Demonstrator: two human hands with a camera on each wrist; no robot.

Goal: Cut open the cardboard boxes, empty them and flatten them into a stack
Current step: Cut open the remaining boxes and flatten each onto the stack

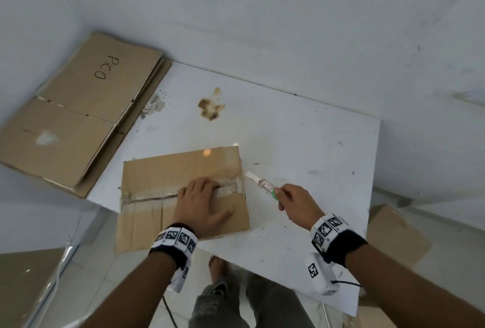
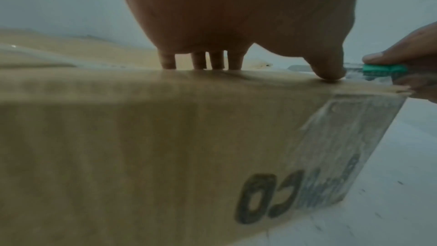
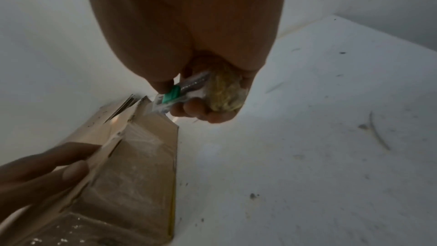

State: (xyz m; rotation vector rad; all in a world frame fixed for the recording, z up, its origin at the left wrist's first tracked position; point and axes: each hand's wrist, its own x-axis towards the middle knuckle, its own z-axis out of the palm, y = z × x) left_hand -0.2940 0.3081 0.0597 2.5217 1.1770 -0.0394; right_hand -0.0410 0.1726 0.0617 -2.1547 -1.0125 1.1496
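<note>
A white table (image 1: 301, 144) carries the work. At its far left corner lies a stack of flattened cardboard (image 1: 78, 112). Near its front edge sits the taped cardboard box (image 1: 168, 170). The left hand (image 1: 202, 207) lies palm down on the box top, fingers straight across the tape seam, thumb spread. Just right of the box, the right hand (image 1: 296, 204) curls around a utility knife (image 1: 262, 184), blade tip close to the box's right edge; whether it touches is unclear.
</note>
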